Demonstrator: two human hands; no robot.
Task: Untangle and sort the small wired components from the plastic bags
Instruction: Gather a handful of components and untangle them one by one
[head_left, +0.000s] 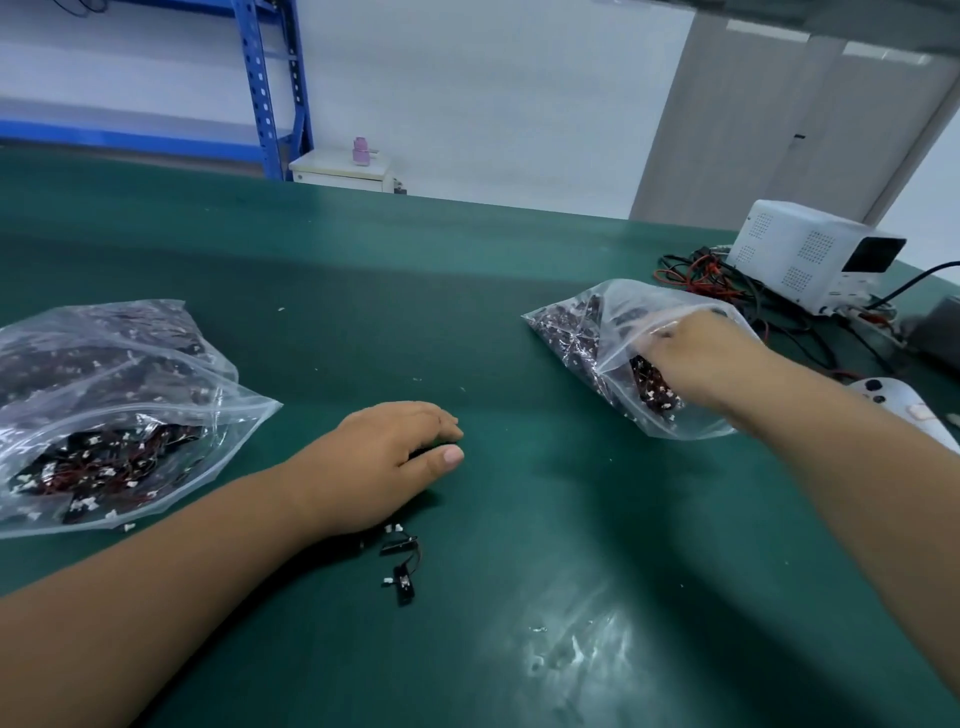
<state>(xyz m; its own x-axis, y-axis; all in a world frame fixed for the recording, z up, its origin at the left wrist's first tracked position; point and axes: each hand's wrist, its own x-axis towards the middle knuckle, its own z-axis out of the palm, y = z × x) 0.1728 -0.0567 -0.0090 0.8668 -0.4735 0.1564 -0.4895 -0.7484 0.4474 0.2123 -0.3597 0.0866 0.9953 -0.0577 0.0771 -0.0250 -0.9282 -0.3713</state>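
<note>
Early stage: just a few loose wired components (400, 564) lie on the green mat (519, 519) by the left wrist; left bag (104, 364) and right bag (582, 322) look full. Right hand (696, 358) is inside the right bag, grip hidden by plastic; left hand (379, 457) curls over something dark, hold unclear

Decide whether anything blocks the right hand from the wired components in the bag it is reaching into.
Nothing visible does: the right hand is inside the open bag, right beside the wired components.
</note>
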